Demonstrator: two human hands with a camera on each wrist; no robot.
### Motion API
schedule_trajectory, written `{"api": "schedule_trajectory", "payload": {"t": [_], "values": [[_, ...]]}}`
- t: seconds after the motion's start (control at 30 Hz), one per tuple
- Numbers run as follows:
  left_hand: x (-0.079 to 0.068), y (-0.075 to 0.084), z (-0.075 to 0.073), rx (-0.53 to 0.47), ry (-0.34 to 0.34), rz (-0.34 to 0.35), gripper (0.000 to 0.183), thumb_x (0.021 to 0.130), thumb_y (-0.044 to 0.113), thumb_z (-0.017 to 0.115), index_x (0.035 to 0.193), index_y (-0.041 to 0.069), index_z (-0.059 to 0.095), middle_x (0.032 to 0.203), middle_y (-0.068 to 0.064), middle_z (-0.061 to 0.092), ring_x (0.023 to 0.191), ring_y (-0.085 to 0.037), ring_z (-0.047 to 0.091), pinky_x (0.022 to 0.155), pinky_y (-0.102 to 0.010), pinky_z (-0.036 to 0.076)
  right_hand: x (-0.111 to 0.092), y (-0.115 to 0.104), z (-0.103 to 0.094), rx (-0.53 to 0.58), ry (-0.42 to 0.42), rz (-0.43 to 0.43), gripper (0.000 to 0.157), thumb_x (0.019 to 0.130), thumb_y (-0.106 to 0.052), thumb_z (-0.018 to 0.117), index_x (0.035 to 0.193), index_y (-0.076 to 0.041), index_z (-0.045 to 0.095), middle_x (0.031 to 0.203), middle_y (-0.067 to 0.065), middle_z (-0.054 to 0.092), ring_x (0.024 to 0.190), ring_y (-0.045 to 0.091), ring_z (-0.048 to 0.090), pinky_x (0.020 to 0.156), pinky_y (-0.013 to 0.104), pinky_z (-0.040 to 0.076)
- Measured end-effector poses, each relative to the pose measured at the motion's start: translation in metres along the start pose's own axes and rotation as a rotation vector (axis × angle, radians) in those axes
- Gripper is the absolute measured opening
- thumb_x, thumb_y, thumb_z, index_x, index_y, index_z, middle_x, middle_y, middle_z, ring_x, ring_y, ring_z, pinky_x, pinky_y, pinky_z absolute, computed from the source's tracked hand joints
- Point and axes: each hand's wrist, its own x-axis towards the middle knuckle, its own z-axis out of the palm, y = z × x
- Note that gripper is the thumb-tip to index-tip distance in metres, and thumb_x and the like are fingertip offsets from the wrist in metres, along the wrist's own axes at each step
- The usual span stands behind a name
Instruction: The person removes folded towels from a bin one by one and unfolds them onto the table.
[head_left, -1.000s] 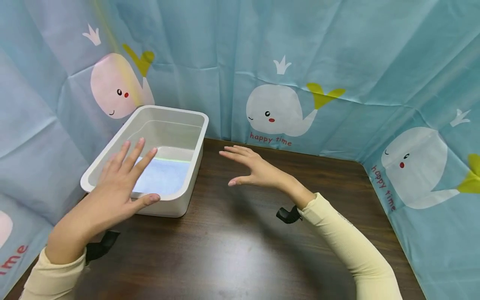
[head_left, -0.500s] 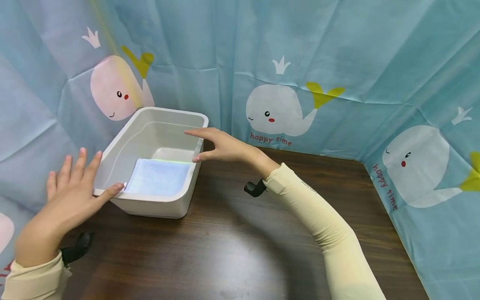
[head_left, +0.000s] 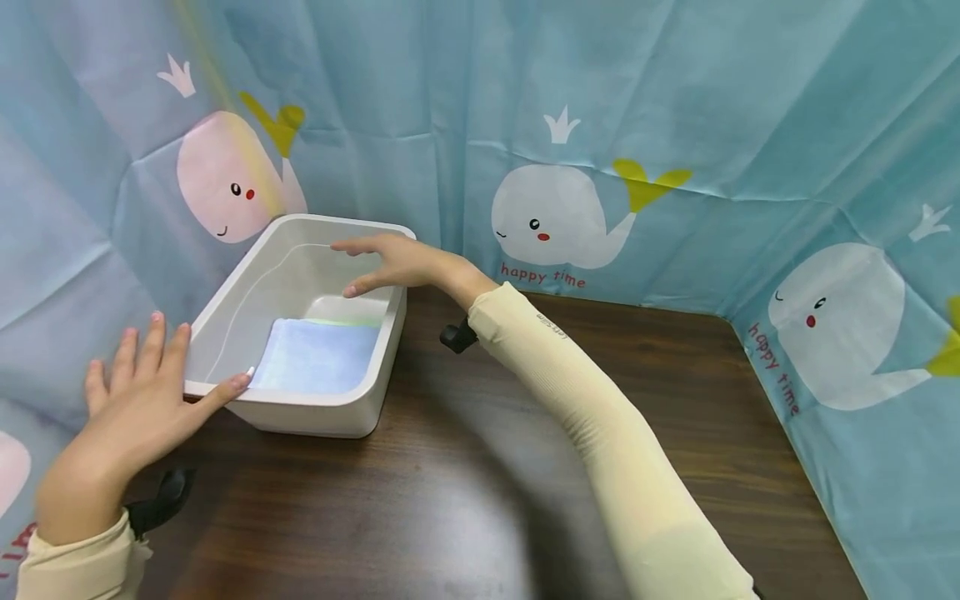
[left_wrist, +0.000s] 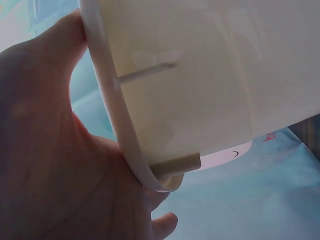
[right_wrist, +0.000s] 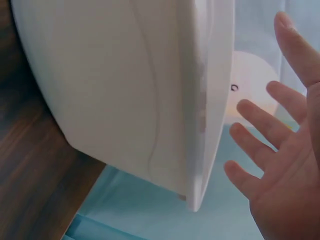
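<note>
A pale grey plastic bin [head_left: 307,400] stands at the back left of the table. Inside it lies a light blue folded cloth [head_left: 318,354], with a thin green edge along its far side. My left hand [head_left: 138,392] is at the bin's near left corner, fingers spread and thumb lying over the rim. In the left wrist view, the palm [left_wrist: 65,165] rests against the outside of the rim [left_wrist: 117,110]. Over the bin's far right part, my right hand [head_left: 393,262] reaches with fingers extended and thumb apart, holding nothing; the right wrist view shows its fingers [right_wrist: 260,125] spread above the rim.
Blue curtains [head_left: 675,100] with whale prints hang behind the dark wooden table [head_left: 450,483] and along its sides. The bin's back left edge is close to the curtain. A black wrist mount [head_left: 457,335] hangs below the right wrist.
My left hand has moved left and down, from over the bin to its near left corner. My right hand has moved left and up, from beside the bin to over it.
</note>
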Motion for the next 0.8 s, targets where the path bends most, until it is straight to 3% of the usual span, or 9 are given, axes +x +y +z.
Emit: {"api": "schedule_trajectory", "payload": {"t": [0.33,0.6,0.8], "values": [[-0.006,0.0,-0.005,0.015,-0.011,-0.021,0.104,0.086,0.066,0.047,0.151,0.003,-0.006,0.153,-0.02,-0.026,0.14,-0.048,-0.026,0.101,-0.075,-0.016,0.036,-0.019,-0.006,0.095,-0.025,0.09,0.075,0.079,-0.054,0.068,0.144,-0.041,0.033,0.146,-0.01,0.044,0.137,0.003,0.037,0.111,0.023,0.033],[-0.014,-0.005,-0.003,0.013,-0.008,-0.041,0.104,0.086,0.067,0.047,0.151,0.005,-0.005,0.153,-0.017,-0.028,0.14,-0.047,-0.026,0.101,-0.075,-0.016,0.061,-0.039,0.008,0.202,-0.02,0.118,0.067,0.082,-0.049,0.066,0.141,-0.041,0.037,0.142,-0.011,0.048,0.132,0.0,0.042,0.106,0.018,0.037],[-0.015,0.001,-0.006,0.008,-0.023,-0.047,0.104,0.086,0.066,0.046,0.151,0.006,-0.008,0.153,-0.019,-0.028,0.139,-0.048,-0.025,0.1,-0.076,-0.013,0.072,-0.049,0.015,0.252,0.005,0.156,0.066,0.083,-0.047,0.066,0.142,-0.038,0.038,0.142,-0.013,0.048,0.131,-0.002,0.043,0.106,0.016,0.036]]}}
